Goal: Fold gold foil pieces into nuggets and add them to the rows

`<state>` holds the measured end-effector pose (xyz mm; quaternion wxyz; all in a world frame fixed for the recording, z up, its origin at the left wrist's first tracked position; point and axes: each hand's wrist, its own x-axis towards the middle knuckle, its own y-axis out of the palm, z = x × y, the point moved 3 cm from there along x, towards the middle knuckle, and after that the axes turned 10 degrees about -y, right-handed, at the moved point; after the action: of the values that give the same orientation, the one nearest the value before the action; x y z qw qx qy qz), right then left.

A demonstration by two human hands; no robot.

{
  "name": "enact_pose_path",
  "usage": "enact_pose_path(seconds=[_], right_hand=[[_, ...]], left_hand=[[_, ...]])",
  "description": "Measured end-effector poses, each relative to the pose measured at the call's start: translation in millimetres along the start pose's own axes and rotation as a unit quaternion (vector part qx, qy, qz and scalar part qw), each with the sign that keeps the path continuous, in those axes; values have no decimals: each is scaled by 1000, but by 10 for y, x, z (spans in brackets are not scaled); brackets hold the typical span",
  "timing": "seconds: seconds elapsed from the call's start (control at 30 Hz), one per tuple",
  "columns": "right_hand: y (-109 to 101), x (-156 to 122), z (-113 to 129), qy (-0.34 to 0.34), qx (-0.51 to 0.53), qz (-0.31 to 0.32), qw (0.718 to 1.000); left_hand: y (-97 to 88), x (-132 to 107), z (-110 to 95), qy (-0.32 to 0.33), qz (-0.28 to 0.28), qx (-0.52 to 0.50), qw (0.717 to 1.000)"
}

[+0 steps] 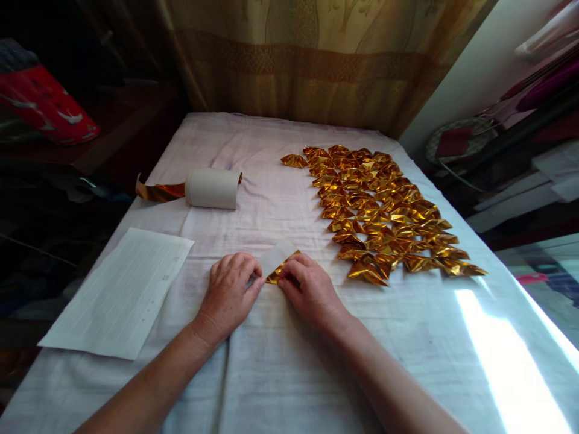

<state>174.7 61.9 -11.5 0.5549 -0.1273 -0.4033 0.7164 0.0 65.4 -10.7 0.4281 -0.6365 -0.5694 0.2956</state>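
Observation:
Both my hands rest on the white cloth-covered table (271, 361), pinching one small sheet of gold foil paper (277, 263) between them. Its white back faces up and a gold edge shows underneath. My left hand (230, 292) grips the sheet's left edge with curled fingers. My right hand (310, 288) presses and pinches its right side. A large patch of several folded gold foil pieces (380, 211) lies in rows just right of and beyond my right hand.
A roll of gold foil paper (211, 188) with a loose gold tail lies at the back left. A white printed sheet (122, 289) lies at the left. A curtain (316, 60) hangs behind the table; clutter stands on both sides.

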Motion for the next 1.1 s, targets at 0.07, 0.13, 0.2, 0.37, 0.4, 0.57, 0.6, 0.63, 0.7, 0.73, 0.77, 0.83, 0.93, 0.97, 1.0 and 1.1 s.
enact_pose_path(seconds=[0.07,0.13,0.2,0.37,0.4,0.57,0.6,0.63,0.7,0.73,0.77,0.83,0.93,0.97,1.0,1.1], right_hand=[[-31,-1,-22,-9,13,9,1000],[-49,-1,-41,-17,18,14,1000],[-53,-3,-59,-18,20,13,1000],[-18,-9,-69,2,17,3,1000],[-16,-10,-65,6,15,2,1000],[-57,0,-54,-4,25,16,1000],[-71,3,-58,-13,31,23,999],[-85,5,-66,-21,36,28,999],[-106,4,-87,-37,43,33,998],[-109,-2,-97,-44,45,32,998],[-106,-11,-105,-52,45,28,997],[-82,-36,-104,-72,45,12,996],[-28,-82,-63,-96,29,-29,995],[-7,-94,-43,-98,16,-38,994],[12,-104,-24,-98,2,-45,994],[56,-115,20,-93,-35,-45,994]], left_hand=[[1,7,19,0,5,-4,1000],[0,13,24,1,6,-6,1000],[-2,17,6,1,0,-5,1000],[12,8,-117,-12,-33,40,999],[18,7,-140,-12,-40,52,998],[40,31,-176,-22,-31,62,997],[42,38,-173,-25,-24,59,998],[43,42,-168,-27,-18,55,998],[44,43,-151,-28,-11,50,998],[44,41,-139,-26,-7,47,999],[44,42,-125,-24,-2,43,999],[40,69,-98,-17,18,38,999],[-6,213,-114,-12,64,44,997],[-40,282,-141,-13,72,50,996],[-84,344,-173,-14,70,57,996],[-223,305,-208,10,28,35,999]])
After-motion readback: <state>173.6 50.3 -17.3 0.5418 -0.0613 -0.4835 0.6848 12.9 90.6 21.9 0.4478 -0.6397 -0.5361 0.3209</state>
